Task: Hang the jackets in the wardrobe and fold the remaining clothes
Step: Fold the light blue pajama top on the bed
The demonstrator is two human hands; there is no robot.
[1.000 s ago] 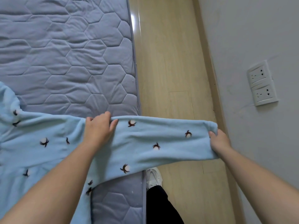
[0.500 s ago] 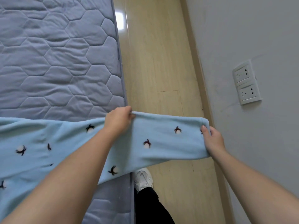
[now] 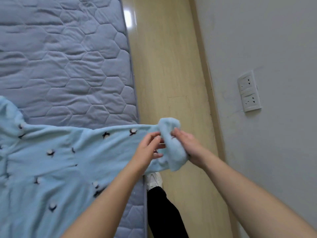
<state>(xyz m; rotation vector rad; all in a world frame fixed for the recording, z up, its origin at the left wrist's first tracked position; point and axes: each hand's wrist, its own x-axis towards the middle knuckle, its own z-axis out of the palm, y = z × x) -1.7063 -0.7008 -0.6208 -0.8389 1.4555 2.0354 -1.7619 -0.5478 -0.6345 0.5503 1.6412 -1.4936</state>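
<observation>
A light blue fleece top (image 3: 56,162) with small dark-and-white flower marks lies spread over the near part of the grey quilted mattress (image 3: 65,57). Its sleeve reaches past the mattress edge and is bunched into a soft roll (image 3: 171,143) over the floor. My right hand (image 3: 190,148) grips that bunched sleeve end from the right. My left hand (image 3: 149,150) sits just left of the roll, fingers curled at the sleeve fabric; how firmly it holds is unclear.
A strip of pale wooden floor (image 3: 171,66) runs between the mattress and a grey wall (image 3: 265,40) bearing two white sockets (image 3: 249,91). My black trouser leg (image 3: 164,213) and a white shoe (image 3: 155,180) stand by the mattress edge.
The sleeve was stretched straight between my hands; now my right hand has carried the cuff leftward, bunching it, and the two hands have come close together.
</observation>
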